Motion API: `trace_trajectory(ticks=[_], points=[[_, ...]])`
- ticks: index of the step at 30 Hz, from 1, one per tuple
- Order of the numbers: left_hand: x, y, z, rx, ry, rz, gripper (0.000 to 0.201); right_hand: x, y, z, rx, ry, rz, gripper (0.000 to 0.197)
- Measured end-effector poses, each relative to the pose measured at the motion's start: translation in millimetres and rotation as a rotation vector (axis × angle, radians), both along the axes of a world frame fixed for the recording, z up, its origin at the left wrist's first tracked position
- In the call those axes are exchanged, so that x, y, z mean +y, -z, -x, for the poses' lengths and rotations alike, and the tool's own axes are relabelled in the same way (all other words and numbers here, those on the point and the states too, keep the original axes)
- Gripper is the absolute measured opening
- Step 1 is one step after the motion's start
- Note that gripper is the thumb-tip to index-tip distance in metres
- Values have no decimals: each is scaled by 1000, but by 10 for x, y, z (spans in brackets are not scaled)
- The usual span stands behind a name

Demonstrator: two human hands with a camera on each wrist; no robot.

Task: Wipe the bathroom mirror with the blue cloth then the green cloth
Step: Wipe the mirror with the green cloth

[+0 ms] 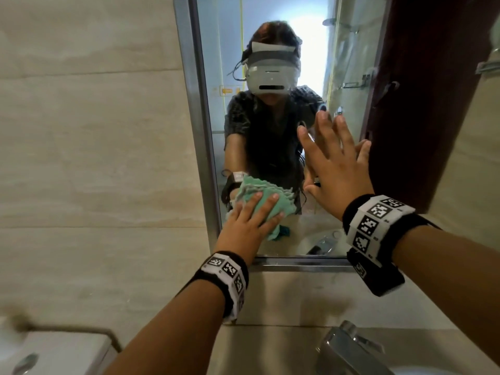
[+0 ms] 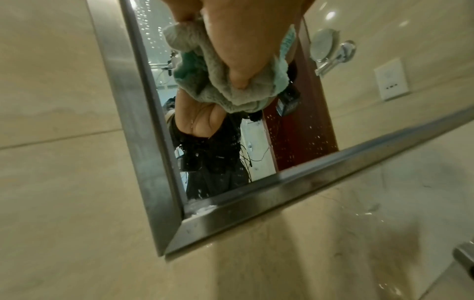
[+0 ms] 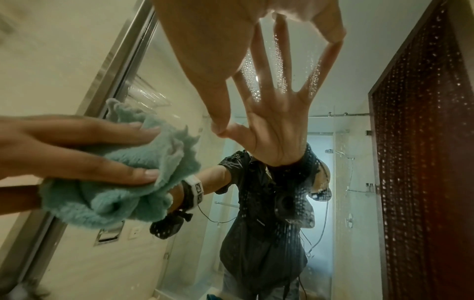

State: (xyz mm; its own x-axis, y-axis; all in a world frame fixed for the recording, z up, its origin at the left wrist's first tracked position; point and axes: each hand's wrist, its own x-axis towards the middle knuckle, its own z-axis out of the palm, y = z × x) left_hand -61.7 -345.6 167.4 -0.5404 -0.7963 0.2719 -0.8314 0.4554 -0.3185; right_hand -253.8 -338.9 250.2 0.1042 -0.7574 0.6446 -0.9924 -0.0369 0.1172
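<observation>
While left hand [image 1: 243, 226] holds green cloth [image 1: 266, 208], mirror [image 1: 270, 36] — wet

Dim, warm overall; white glare high in the mirror [image 1: 216, 50]; soft blur and wide-angle bending around it.

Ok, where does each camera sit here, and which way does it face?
Head: on the head, facing forward-down at the mirror; left hand holding the cloth, right hand flat on it.
Left wrist: on that wrist, facing the mirror's lower-left corner; palm holding cloth.
Right wrist: on that wrist, facing the mirror; spread fingers.
Shared: all show cloth and mirror.
</observation>
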Motion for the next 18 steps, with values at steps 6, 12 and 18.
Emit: trace_trajectory(ticks=[6, 12, 18], points=[[-45, -403, -97, 158, -40, 133, 87, 25, 10, -13, 0, -1, -35, 108], [-112, -495, 53, 350, 6, 203, 85, 2, 87, -5, -5, -3, 2, 107], [-37, 30, 57, 38, -17, 65, 82, 105, 396, 27, -72, -23, 43, 105]])
